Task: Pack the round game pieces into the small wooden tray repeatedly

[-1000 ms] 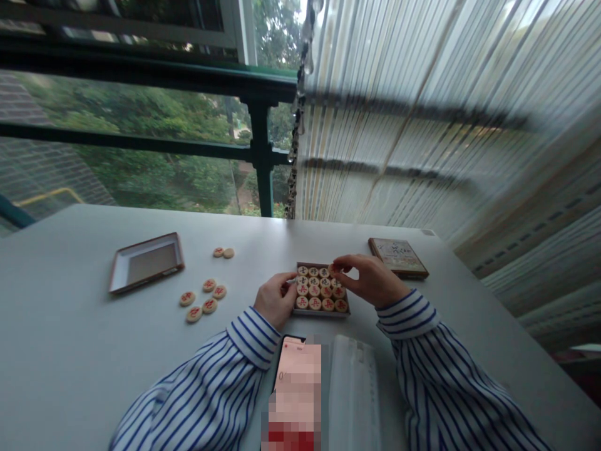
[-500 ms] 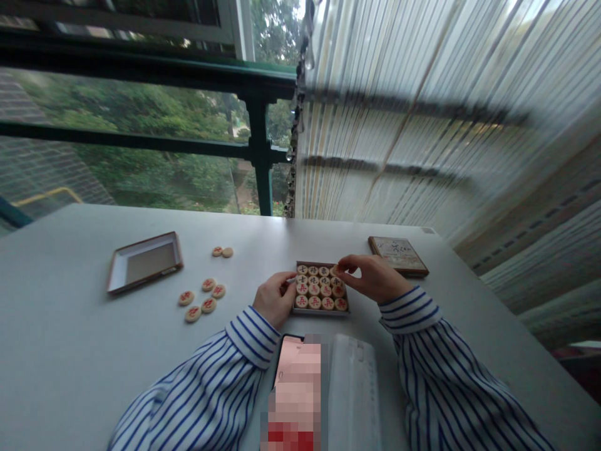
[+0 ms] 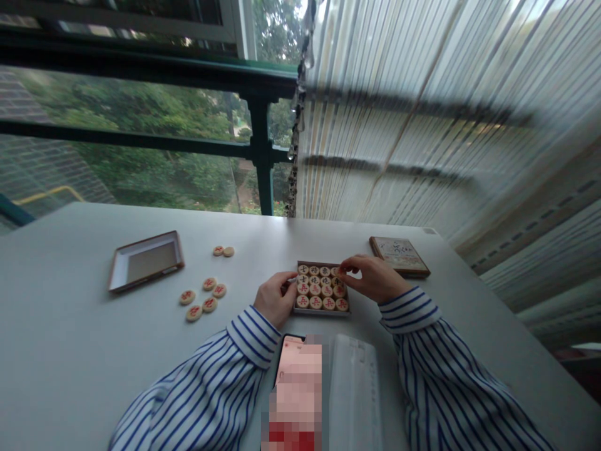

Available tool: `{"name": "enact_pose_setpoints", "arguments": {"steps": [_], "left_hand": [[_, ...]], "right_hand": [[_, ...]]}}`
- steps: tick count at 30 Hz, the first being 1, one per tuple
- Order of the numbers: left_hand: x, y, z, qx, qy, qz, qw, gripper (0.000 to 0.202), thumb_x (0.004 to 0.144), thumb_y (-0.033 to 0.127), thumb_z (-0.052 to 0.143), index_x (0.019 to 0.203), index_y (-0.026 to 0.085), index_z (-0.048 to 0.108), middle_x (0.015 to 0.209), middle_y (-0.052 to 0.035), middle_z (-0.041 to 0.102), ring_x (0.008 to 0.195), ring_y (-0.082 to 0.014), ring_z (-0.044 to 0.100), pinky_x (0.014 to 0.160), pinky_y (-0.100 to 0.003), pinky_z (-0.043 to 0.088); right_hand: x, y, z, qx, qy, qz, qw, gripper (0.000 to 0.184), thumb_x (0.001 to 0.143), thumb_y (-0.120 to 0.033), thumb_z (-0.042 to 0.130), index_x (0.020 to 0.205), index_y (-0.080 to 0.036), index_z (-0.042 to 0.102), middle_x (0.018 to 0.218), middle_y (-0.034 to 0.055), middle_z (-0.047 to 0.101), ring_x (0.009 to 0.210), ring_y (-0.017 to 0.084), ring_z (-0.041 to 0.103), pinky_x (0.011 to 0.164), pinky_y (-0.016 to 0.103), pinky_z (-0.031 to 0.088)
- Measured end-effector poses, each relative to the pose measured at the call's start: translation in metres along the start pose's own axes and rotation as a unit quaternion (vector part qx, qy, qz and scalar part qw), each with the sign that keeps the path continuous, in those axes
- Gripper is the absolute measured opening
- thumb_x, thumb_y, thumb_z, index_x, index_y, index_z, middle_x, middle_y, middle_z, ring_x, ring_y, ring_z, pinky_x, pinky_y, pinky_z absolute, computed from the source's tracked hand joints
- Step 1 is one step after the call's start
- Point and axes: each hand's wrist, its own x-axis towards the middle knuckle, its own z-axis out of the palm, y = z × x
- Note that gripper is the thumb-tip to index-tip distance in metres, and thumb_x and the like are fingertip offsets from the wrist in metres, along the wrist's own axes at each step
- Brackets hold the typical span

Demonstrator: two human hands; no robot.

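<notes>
A shallow box (image 3: 323, 313) holds rows of round wooden Chinese chess pieces (image 3: 315, 302), with red characters in the near rows and black in the far ones. At its left side my left hand (image 3: 276, 297) is curled, thumb and fingers closed on the box's edge. My right hand (image 3: 370, 275) reaches over the far right corner, fingertips pinched at a Chinese chess piece (image 3: 335, 272) there, which they partly cover. Left of the box, several loose red-marked pieces (image 3: 209, 304) lie on the white table (image 3: 141, 351).
An open, shallow lid or tray (image 3: 146, 260) lies at the left. Two more pieces (image 3: 228, 252) sit behind the loose group. A flat, decorated box (image 3: 400, 255) rests at the right. Nearest me are a phone (image 3: 293, 342), partly blurred out, and a translucent white case (image 3: 355, 388).
My right hand's fingertips have shifted very slightly at the box's far right corner, around the piece there. My left hand keeps its place; the whole view has moved a little.
</notes>
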Motion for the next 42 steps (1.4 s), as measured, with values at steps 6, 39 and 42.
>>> {"name": "enact_pose_setpoints", "arguments": {"steps": [6,39,42], "left_hand": [[-0.0002,0.0032,-0.0019,0.008,-0.002,0.000,1.000,0.029,0.073,0.024,0.048,0.095,0.013,0.062,0.081,-0.0053,0.066,0.066,-0.0135,0.060,0.062,-0.025,0.049],[-0.0003,0.0034,-0.0029,0.003,-0.003,0.005,1.000,0.027,0.073,0.025,0.047,0.094,0.015,0.062,0.082,-0.0048,0.066,0.068,-0.0141,0.061,0.063,-0.026,0.050],[-0.0001,0.0042,-0.0033,0.007,-0.005,-0.001,1.000,0.028,0.073,0.024,0.047,0.094,0.014,0.062,0.082,-0.0053,0.066,0.068,-0.0142,0.060,0.064,-0.026,0.050]], "right_hand": [[0.0011,0.0007,0.0031,-0.002,-0.020,0.006,1.000,0.024,0.077,-0.035,0.048,0.085,-0.018,0.064,0.078,0.0055,0.060,0.070,0.013,0.054,0.065,0.023,0.041],[0.0020,0.0029,0.0090,0.012,-0.045,0.018,0.999,0.028,0.078,-0.040,0.047,0.085,-0.019,0.065,0.076,0.0045,0.060,0.065,0.012,0.053,0.061,0.022,0.039],[0.0023,0.0028,0.0086,0.012,-0.053,0.016,0.998,0.028,0.078,-0.040,0.047,0.085,-0.019,0.065,0.076,0.0044,0.060,0.065,0.012,0.053,0.060,0.022,0.039]]}}
